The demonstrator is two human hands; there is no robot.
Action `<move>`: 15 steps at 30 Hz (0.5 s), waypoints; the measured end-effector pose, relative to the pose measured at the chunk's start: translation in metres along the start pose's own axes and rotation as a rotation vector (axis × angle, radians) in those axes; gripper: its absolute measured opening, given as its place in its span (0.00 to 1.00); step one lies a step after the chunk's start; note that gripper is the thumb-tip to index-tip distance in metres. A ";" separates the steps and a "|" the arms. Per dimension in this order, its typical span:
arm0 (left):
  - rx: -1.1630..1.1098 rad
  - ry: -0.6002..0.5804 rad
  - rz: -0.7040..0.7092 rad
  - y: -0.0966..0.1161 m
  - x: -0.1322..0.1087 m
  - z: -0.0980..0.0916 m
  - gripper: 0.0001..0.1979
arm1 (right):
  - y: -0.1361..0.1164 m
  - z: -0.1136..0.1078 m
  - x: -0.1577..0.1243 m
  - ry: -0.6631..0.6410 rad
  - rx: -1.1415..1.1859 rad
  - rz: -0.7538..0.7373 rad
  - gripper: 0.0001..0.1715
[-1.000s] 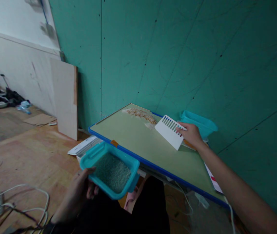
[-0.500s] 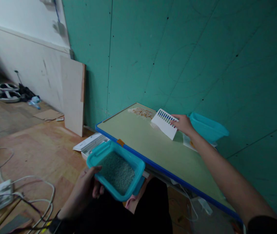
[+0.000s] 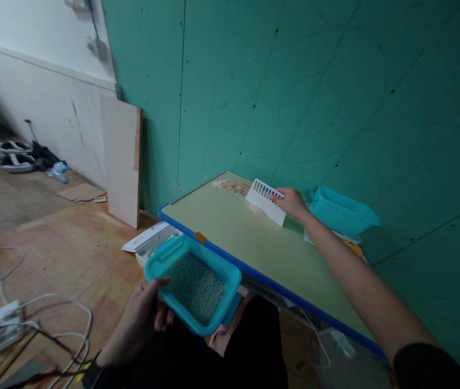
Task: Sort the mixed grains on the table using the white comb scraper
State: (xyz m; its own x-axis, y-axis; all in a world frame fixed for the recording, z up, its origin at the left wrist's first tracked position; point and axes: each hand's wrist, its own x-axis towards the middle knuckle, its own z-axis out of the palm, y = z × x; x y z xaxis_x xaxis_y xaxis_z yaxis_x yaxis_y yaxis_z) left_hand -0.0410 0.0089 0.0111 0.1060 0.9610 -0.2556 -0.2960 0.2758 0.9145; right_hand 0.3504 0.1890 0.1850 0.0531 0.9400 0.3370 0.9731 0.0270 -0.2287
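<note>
My left hand [image 3: 151,305] grips the near left rim of a turquoise plastic tub [image 3: 230,278], thumb over the edge. Pale grains [image 3: 200,286] cover the inside of this tub, which sits just in front of the table's blue edge. Over the table top [image 3: 222,227], my right hand [image 3: 292,203] is closed on a white slotted plastic piece [image 3: 268,205], tilted with its slots toward the wall. Beyond the slotted piece's left end lies a spread of brownish and whitish grains [image 3: 233,187]. A little pale powder [image 3: 254,208] shows along its lower edge.
A second turquoise tub [image 3: 343,210] stands at the table's right, against the green wall [image 3: 230,81]. A white board [image 3: 120,162] leans at the left. Cables and a power strip [image 3: 5,324] lie on the floor, lower left. An open white box [image 3: 155,240] is behind the held tub.
My right hand has moved the white slotted piece a little to the left, toward the brownish grains. My left hand and the tub have barely moved.
</note>
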 end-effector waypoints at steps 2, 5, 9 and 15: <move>0.002 -0.003 -0.008 0.000 0.001 -0.001 0.36 | -0.002 0.002 -0.001 -0.013 -0.058 -0.021 0.16; 0.015 -0.023 0.002 -0.002 0.002 -0.003 0.37 | -0.007 0.003 -0.007 -0.035 -0.136 -0.066 0.16; 0.011 -0.039 -0.003 -0.004 0.002 -0.005 0.37 | -0.021 0.002 -0.023 -0.048 -0.191 -0.131 0.17; 0.000 -0.026 0.000 -0.003 0.002 -0.002 0.35 | -0.042 0.001 -0.051 -0.088 -0.283 -0.199 0.20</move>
State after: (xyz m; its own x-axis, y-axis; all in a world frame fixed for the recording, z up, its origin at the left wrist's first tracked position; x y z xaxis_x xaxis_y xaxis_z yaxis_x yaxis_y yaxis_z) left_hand -0.0416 0.0103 0.0076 0.1307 0.9602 -0.2468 -0.2964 0.2754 0.9145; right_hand 0.3069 0.1408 0.1762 -0.1512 0.9517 0.2671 0.9866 0.1287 0.1000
